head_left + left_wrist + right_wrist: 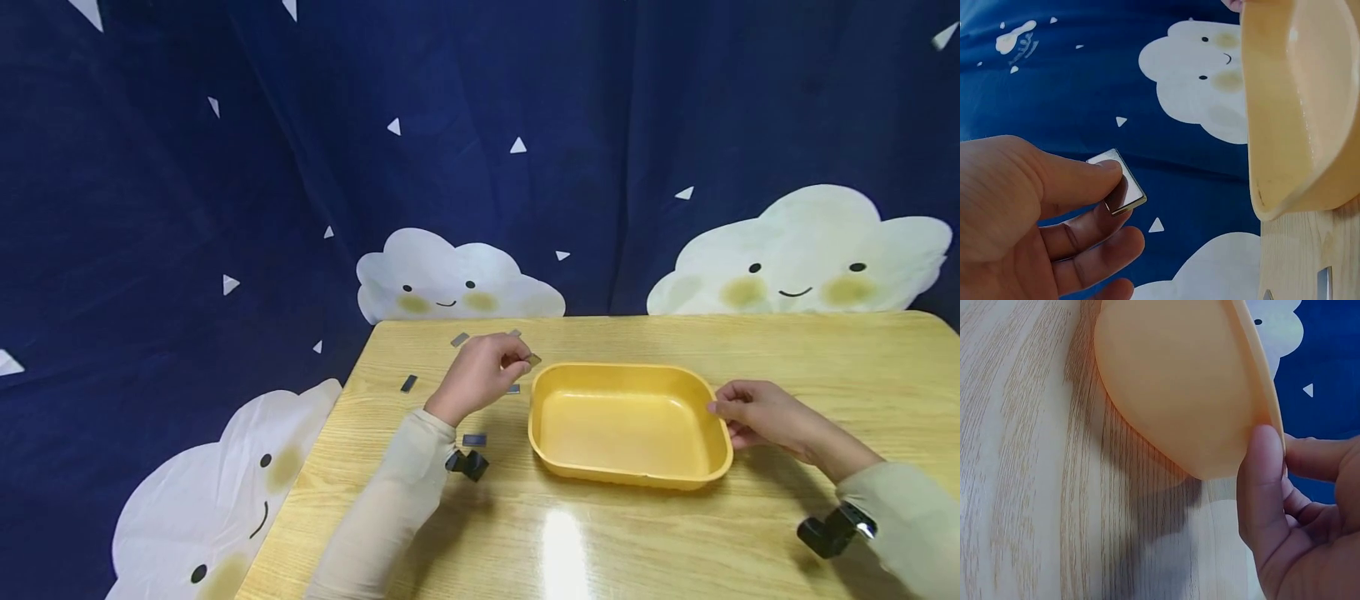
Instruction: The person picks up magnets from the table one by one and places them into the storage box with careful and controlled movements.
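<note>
My left hand (483, 373) pinches a small flat shiny metal block (1124, 187) between thumb and index finger, with the other fingers loosely bent below. It is raised just left of a yellow plastic tray (630, 471), apart from it. The tray's inside is bare in the head view. At the tray's right end, my right hand (765, 421) pinches the rim between thumb and fingers. In the right wrist view the thumb (1265, 481) lies against one side of the tray wall (1179, 381), the index finger against the other.
Several similar flat pieces lie on the wooden table left of the tray, among them a dark piece (408, 383), a bluish piece (474, 440) near the left sleeve and a grey piece (460, 339) farther back. A dark blue curtain (480, 75) with clouds hangs behind the table.
</note>
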A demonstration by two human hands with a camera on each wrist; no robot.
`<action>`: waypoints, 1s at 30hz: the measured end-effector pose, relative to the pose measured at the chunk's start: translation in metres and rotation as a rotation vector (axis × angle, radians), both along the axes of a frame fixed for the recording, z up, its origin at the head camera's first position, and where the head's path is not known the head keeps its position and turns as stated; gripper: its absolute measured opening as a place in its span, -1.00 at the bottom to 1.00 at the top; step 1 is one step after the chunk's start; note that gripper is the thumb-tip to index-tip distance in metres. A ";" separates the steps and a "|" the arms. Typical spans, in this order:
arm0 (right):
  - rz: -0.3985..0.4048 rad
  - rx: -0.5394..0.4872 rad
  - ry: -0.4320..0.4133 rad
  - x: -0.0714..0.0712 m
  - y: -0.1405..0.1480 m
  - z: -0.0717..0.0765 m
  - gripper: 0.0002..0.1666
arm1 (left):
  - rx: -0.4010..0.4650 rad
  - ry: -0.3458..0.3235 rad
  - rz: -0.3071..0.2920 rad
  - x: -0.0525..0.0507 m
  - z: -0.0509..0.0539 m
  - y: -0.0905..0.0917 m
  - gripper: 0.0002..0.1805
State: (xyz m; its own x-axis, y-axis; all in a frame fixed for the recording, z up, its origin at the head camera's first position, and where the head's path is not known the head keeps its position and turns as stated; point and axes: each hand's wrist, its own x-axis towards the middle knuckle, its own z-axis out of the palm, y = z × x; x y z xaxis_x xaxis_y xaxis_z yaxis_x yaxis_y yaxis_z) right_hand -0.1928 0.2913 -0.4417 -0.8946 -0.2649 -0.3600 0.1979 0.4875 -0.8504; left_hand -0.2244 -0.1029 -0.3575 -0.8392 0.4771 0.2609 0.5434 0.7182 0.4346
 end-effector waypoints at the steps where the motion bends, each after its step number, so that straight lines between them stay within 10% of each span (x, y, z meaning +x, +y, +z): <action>1: 0.000 0.001 0.000 0.000 0.000 0.000 -0.60 | 0.004 -0.001 -0.002 0.000 0.000 0.001 -0.93; 30: -0.009 0.009 0.001 0.001 0.000 0.002 -0.58 | -0.145 -0.087 -0.101 -0.020 0.000 0.041 -0.88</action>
